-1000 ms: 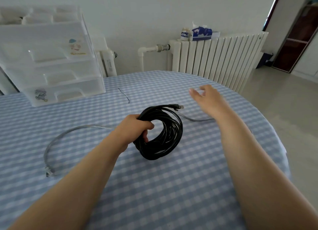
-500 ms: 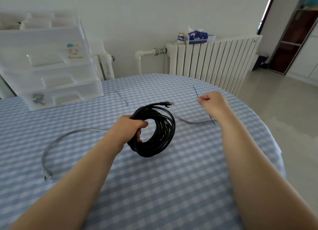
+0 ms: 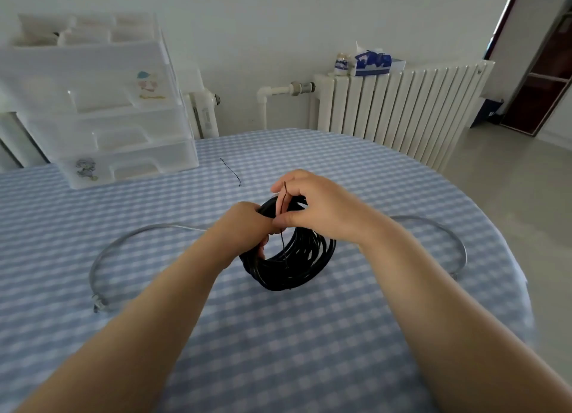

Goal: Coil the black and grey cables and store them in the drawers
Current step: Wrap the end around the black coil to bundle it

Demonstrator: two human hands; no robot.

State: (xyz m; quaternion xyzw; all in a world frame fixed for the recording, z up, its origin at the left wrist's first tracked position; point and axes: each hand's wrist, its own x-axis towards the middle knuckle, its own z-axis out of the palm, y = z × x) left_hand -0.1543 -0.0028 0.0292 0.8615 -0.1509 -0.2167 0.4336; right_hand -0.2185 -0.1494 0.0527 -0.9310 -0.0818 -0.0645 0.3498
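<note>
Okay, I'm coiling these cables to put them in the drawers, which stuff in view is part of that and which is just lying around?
Part of the job:
black cable coil, gripped by the left hand
thin black tie, pinched by the right hand
grey cable, uncoiled
drawer unit
spare tie

Lying about:
tissue box
small jar
radiator

This is a room in a home. A round surface (image 3: 309, 350) is covered with a blue-and-white checked cloth, the sort laid over a dining table. Against the plain white wall stands a white ribbed radiator (image 3: 399, 103) fed by a white pipe (image 3: 278, 91), with a blue-and-white tissue box (image 3: 373, 63) and a small jar (image 3: 341, 64) on top of it. A translucent plastic drawer unit (image 3: 102, 115) with cartoon stickers sits on the surface's far left. To the right, pale floor tiles (image 3: 510, 180) lead toward dark brown wooden shelving (image 3: 548, 100) beyond a doorway.
</note>
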